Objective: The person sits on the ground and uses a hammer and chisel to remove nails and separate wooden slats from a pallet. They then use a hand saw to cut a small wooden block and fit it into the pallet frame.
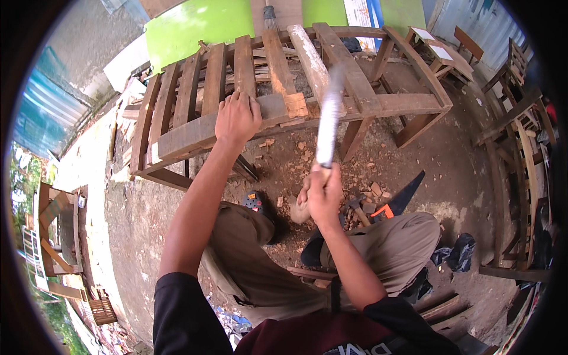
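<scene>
My left hand (238,120) is closed over the front rail of a slatted wooden frame (189,135), which stands on legs before me. To its right, a pale, freshly cut patch (296,105) shows on the rail where a slat meets it. My right hand (321,194) grips the wooden handle of a machete (329,129). The long, shiny blade points up and away from me, smeared by motion. In the picture it overlaps the rail right of the cut patch; whether it touches the wood I cannot tell. One slat (309,59) carries worn white paint.
Wood chips (302,157) litter the ground under the frame. A handsaw (408,192) with an orange handle and a hammer (358,210) lie near my right knee. Wooden furniture parts (523,171) are stacked at the right. Green panels (207,26) stand behind the frame.
</scene>
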`<state>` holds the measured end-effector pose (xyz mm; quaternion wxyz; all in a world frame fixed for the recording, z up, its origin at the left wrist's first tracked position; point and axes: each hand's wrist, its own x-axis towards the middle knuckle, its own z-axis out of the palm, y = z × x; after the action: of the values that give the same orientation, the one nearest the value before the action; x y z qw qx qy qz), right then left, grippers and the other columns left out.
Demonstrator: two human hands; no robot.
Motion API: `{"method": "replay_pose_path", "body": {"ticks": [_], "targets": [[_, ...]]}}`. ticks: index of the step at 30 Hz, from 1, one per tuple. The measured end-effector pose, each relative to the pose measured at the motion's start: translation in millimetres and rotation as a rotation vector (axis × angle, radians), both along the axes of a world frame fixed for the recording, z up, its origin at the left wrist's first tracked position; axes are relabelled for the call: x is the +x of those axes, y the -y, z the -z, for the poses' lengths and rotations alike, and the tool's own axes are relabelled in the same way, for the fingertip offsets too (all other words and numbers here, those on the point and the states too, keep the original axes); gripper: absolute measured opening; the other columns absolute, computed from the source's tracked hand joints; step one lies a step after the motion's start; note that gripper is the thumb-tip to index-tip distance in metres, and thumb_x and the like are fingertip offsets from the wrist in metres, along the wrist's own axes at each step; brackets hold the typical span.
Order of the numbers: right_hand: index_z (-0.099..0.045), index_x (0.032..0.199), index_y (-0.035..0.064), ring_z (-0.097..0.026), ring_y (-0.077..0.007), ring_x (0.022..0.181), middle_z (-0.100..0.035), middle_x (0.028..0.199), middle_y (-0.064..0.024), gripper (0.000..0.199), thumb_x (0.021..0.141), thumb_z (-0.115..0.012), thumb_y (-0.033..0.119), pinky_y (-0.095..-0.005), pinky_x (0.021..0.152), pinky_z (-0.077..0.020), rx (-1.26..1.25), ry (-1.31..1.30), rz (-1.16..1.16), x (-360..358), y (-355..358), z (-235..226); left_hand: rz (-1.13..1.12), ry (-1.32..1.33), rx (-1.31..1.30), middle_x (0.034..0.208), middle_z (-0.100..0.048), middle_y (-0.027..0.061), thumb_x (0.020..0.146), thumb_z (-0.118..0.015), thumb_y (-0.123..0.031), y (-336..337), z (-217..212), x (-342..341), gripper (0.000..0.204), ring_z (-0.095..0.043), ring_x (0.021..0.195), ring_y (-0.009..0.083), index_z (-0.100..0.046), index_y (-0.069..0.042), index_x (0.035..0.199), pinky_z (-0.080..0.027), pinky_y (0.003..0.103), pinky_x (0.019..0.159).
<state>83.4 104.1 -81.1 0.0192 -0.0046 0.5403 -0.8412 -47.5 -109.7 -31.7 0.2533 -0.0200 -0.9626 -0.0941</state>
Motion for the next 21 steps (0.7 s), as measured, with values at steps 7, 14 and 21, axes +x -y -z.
{"method": "replay_pose_path", "body": {"ticks": [7,14,21], "targets": [[-0.042,0.108,0.0062,-0.048,-0.0105,0.044,-0.051,0.072,-0.0043,0.020,0.106,-0.049,0.025,-0.0281,0.040,-0.0434,-0.079,-0.032,0.012,-3.3,-2.5,2.2,0.007,-0.023,-0.022,0.097,-0.064,0.0196,0.096,-0.046,-0.022,2.1,0.3,-0.6,0.027,-0.061,0.098,0.0361,-0.061,0.001,0.092,-0.045,0.047,0.088],[-0.043,0.107,0.0079,-0.047,-0.0108,0.043,-0.051,0.070,-0.0032,0.017,0.106,-0.050,0.024,-0.0293,0.040,-0.0436,-0.071,0.061,0.023,1.0,-7.0,6.5,0.014,-0.026,-0.022,0.099,-0.063,0.0188,0.095,-0.047,-0.020,5.3,2.0,1.7,0.025,-0.060,0.099,0.0348,-0.061,0.001,0.095,-0.044,0.047,0.089],[-0.042,0.109,0.0081,-0.048,-0.0120,0.045,-0.050,0.071,-0.0037,0.020,0.106,-0.050,0.026,-0.0298,0.042,-0.0448,-0.144,0.066,0.033,-5.6,-10.6,6.4,0.014,-0.029,-0.031,0.100,-0.063,0.0183,0.095,-0.047,-0.020,6.0,4.4,1.9,0.025,-0.060,0.100,0.0348,-0.061,0.001,0.099,-0.045,0.047,0.089]]}}
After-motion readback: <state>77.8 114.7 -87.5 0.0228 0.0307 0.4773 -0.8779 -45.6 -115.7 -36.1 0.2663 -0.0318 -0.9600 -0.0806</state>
